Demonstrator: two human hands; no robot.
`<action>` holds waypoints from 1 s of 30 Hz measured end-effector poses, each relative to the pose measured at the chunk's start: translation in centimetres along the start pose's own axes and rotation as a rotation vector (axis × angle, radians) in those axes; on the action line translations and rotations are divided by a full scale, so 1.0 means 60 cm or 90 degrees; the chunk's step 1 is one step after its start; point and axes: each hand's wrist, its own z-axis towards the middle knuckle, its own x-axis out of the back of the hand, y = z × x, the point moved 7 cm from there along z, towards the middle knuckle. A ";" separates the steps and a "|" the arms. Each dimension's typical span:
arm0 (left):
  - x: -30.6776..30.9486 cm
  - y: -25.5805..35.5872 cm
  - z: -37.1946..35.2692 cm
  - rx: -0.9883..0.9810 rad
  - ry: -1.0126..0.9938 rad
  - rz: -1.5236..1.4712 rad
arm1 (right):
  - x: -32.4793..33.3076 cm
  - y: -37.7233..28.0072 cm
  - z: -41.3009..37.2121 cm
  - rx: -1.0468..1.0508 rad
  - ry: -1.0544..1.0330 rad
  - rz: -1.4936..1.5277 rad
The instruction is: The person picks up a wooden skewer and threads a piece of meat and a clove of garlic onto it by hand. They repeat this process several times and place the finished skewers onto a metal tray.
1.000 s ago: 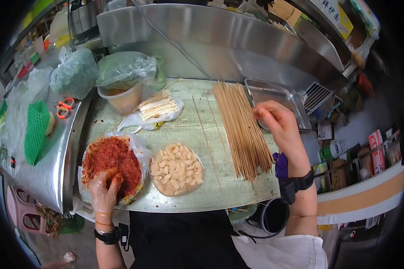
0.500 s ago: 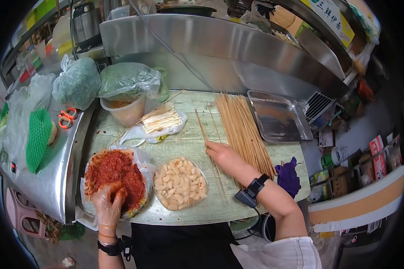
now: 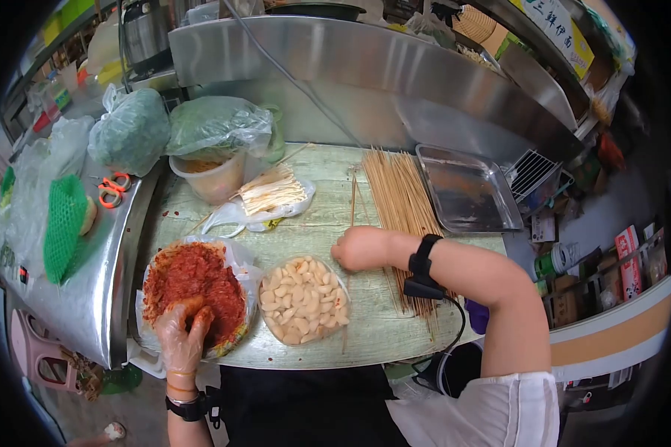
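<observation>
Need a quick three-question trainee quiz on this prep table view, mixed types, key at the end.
1. Which hand is in the red mixture?
2. True or false: the metal tray lies to the right of the skewer bundle.
3. Fill in: the scissors have ____ handles.

Key:
1. The left hand, in a clear glove.
2. True.
3. Orange.

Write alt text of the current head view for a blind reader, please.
A person's gloved left hand is in red paste while the right hand is at loose skewers on a table. Between the hands sits a tub of pale cloves; nearby lie mushrooms, a skewer bundle and a metal tray.
</observation>
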 end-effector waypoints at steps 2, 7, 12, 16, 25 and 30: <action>-0.001 -0.008 -0.002 0.049 -0.005 -0.074 | -0.003 0.001 -0.001 0.016 -0.007 0.004; 0.009 0.004 0.002 -0.026 0.012 -0.032 | 0.073 -0.038 -0.044 0.066 0.061 -0.027; 0.015 0.004 0.001 -0.017 -0.023 -0.008 | 0.240 -0.061 -0.161 -0.178 0.367 -0.108; 0.015 -0.044 0.000 0.132 -0.022 -0.283 | 0.332 -0.079 -0.285 -0.358 0.879 0.260; 0.067 -0.040 0.013 0.085 0.013 -0.142 | 0.277 -0.149 -0.210 -0.311 0.905 0.744; 0.112 -0.044 0.019 0.074 0.041 0.049 | 0.245 -0.157 -0.138 -0.374 0.765 0.805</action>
